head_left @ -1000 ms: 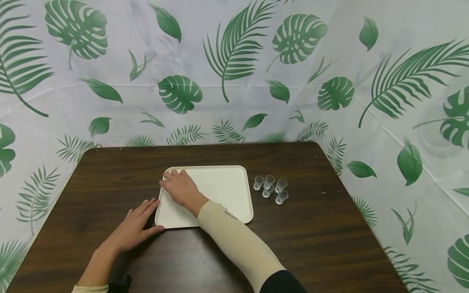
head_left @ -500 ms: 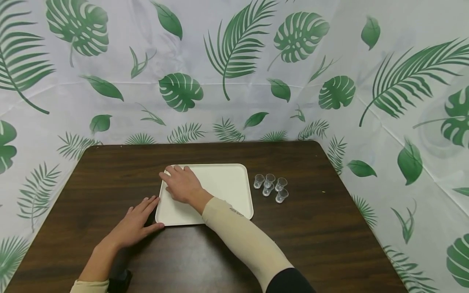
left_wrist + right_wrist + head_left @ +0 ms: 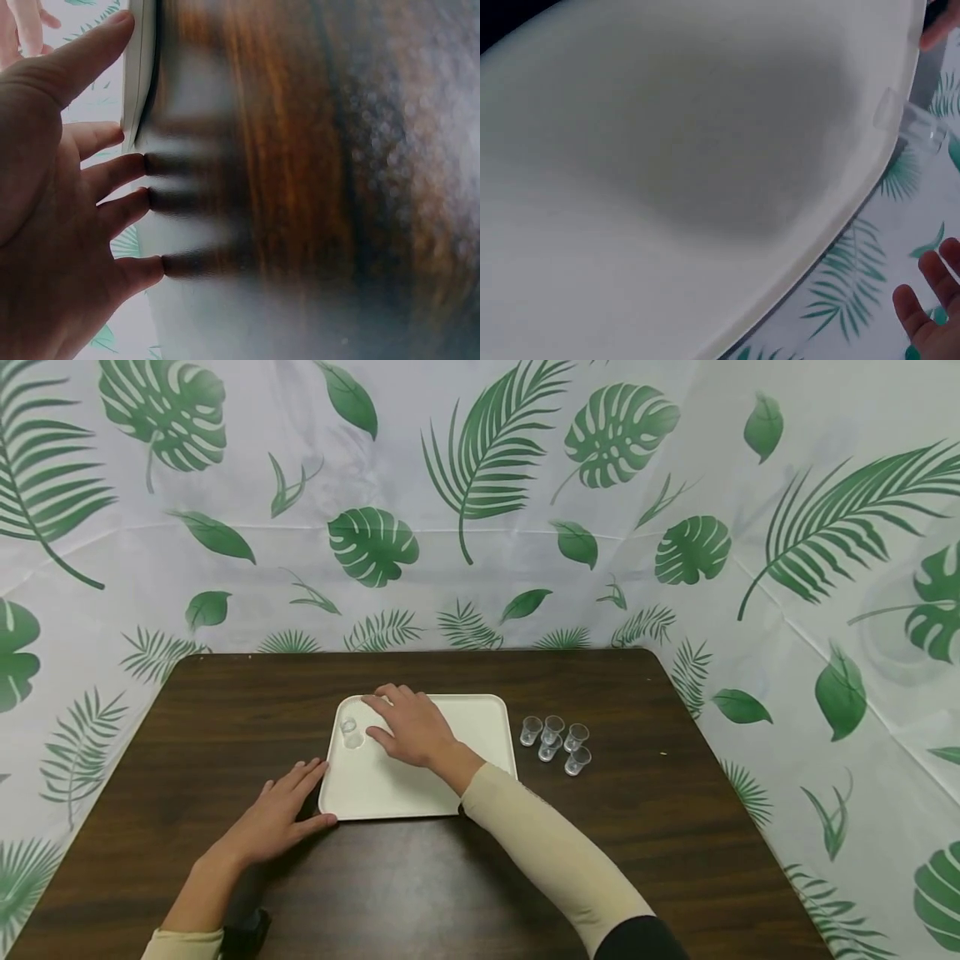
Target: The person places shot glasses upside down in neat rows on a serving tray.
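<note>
Hovering flat and open over the white tray (image 3: 450, 777), the right hand (image 3: 411, 727) could tip the small clear cup (image 3: 349, 732) beside its fingers, while the open left hand (image 3: 273, 818) only steadies the tray's corner.

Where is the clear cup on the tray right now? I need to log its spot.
In the head view, the clear cup stands in the white tray's far-left corner, just left of the right hand.
</note>
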`<state>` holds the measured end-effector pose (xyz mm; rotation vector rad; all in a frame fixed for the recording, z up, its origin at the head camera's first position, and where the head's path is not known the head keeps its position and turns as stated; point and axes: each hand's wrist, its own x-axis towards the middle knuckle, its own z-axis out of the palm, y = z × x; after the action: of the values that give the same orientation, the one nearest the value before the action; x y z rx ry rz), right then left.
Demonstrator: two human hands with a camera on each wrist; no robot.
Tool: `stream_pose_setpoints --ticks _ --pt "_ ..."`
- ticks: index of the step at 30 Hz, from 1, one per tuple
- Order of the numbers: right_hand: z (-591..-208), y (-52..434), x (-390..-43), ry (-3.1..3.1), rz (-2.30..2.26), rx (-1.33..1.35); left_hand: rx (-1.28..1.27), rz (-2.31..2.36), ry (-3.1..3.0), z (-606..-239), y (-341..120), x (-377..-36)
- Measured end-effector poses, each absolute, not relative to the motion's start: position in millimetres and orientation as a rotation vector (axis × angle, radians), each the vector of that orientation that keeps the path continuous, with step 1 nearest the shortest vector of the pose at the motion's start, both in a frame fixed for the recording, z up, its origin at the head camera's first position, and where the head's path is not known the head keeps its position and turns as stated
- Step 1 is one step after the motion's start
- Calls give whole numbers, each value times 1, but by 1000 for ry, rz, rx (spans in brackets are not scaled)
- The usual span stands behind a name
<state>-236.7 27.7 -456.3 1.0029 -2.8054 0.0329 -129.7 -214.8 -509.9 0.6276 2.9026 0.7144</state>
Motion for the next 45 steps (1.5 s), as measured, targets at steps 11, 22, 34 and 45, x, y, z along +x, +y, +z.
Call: stream_pose_setpoints --ticks 11,22,34,45 --pt "-455 84 -228 -2707 393 882 620 718 2887 -506 -213 -130" --pt "-460 136 -204 -2633 525 720 615 733 2885 -507 -214 -129" --pt "-469 205 -174 -2499 632 448 608 730 2888 -507 -214 -129" --pt "-487 261 -150 -2483 702 94 596 740 2880 -508 -214 -130"
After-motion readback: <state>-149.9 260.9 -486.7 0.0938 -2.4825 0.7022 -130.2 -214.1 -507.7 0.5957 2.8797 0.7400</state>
